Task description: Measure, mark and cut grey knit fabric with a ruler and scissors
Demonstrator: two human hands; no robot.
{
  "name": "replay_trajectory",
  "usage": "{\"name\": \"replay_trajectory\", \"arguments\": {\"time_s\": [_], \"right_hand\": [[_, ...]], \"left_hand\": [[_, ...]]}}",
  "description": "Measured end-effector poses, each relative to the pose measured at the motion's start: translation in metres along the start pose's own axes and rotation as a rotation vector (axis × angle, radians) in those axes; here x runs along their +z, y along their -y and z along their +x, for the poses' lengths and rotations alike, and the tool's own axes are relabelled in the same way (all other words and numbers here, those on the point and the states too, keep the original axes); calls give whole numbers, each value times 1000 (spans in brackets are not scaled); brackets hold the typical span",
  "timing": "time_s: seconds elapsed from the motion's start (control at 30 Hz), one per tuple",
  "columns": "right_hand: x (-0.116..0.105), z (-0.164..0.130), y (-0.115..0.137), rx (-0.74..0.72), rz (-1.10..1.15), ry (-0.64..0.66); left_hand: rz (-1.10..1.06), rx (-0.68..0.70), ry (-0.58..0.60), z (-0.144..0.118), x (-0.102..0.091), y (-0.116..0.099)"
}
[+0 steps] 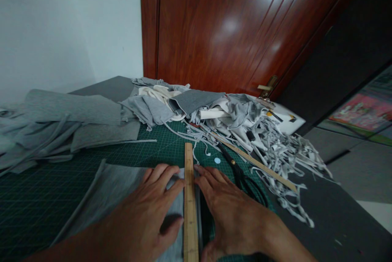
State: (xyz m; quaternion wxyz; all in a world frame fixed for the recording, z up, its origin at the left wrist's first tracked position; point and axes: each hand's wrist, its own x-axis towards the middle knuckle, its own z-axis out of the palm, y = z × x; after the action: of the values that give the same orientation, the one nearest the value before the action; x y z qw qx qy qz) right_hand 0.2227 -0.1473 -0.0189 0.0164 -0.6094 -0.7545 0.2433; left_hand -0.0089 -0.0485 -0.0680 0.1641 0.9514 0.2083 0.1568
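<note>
Resting left hand (153, 200), spread and unclenched, on grey fabric (118, 186) against wooden ruler (190, 209); resting right hand (231, 209), also unclenched, along the ruler's opposite edge.

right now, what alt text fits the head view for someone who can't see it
A person's left hand and right hand rest on either side of a wooden ruler on gray cloth, over a green cutting mat. Scissors lie to the right; fabric scraps are heaped behind, in front of a brown door.
</note>
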Motion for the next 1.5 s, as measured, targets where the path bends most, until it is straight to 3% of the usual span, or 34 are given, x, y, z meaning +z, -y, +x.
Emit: {"name": "replay_trajectory", "arguments": {"time_s": [0.23,0.4,0.63,1.0,1.5], "right_hand": [[0,10,-6,-57,0,10],[1,8,-7,-43,25,36],[-2,4,-7,-44,64,48],[-8,3,-8,-48,83,88],[-5,4,-12,-54,124,50]], "left_hand": [[-55,45,70,3,-10,-4],[-162,3,160,5,-17,-11],[-89,54,274,4,-20,-5],[-65,57,292,7,-27,-4],[-103,112,190,9,-23,-2]]}}
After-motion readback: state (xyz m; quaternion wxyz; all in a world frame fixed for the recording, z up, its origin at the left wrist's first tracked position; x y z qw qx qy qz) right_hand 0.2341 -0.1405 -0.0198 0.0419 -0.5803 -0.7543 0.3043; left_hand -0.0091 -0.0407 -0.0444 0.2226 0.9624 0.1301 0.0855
